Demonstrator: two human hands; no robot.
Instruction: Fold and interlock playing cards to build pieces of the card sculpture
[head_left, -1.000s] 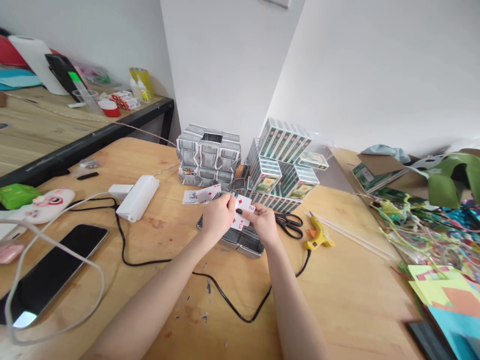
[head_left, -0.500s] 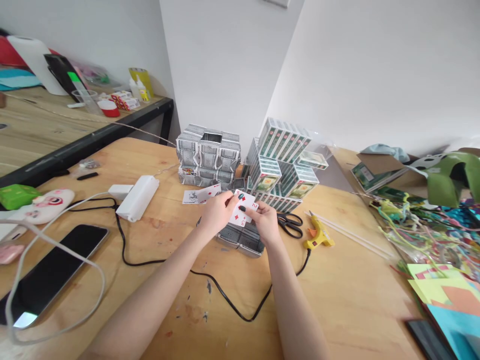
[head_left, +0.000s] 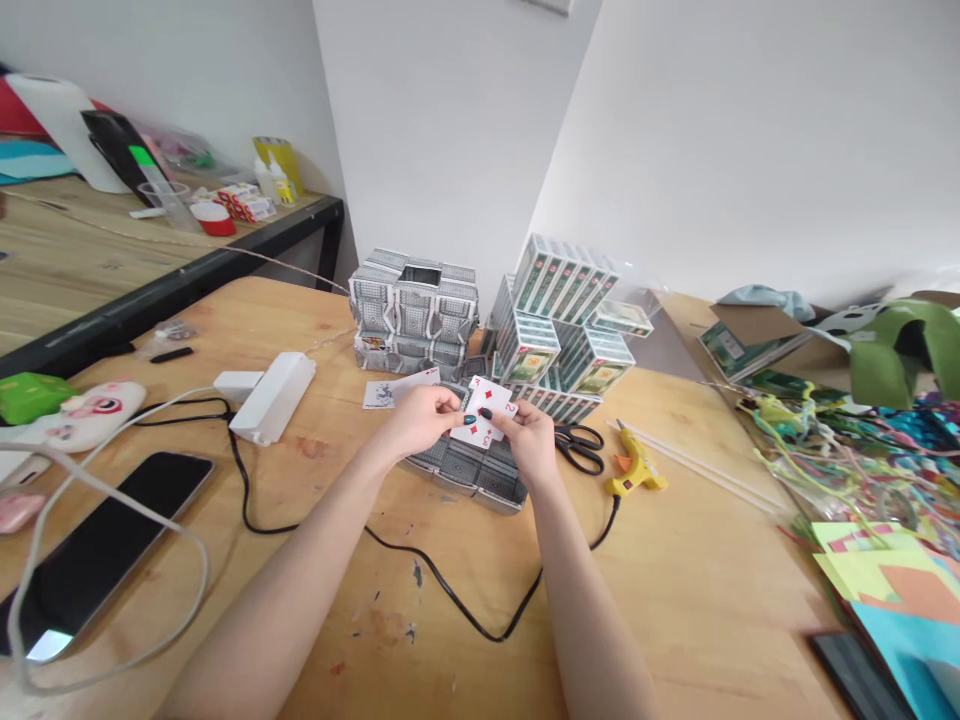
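Between my two hands are a few playing cards [head_left: 486, 402], a three of diamonds at the front and a two partly behind it. My left hand [head_left: 426, 418] pinches their left edge, thumb on the face. From the right, my right hand [head_left: 528, 436] grips the cards with its thumb across the front. Just below them lies a low structure folded from grey-backed cards [head_left: 459, 466], partly covered by my hands. Loose cards [head_left: 381, 394], one with a joker picture, rest left of it. Behind stands a taller block of folded cards [head_left: 414, 318] with a square opening on top.
Card boxes [head_left: 564, 280] are stacked behind my right hand. Black scissors [head_left: 580, 448] and a yellow glue gun [head_left: 634, 466] lie to the right, its cord looping in front. A phone [head_left: 112, 550] and white power strip [head_left: 274, 396] sit left; craft scraps [head_left: 847, 450] crowd the far right.
My left hand has shifted a little left and down along the cards, its thumb now lower on the face. My right hand stays almost in place. The view has moved slightly.
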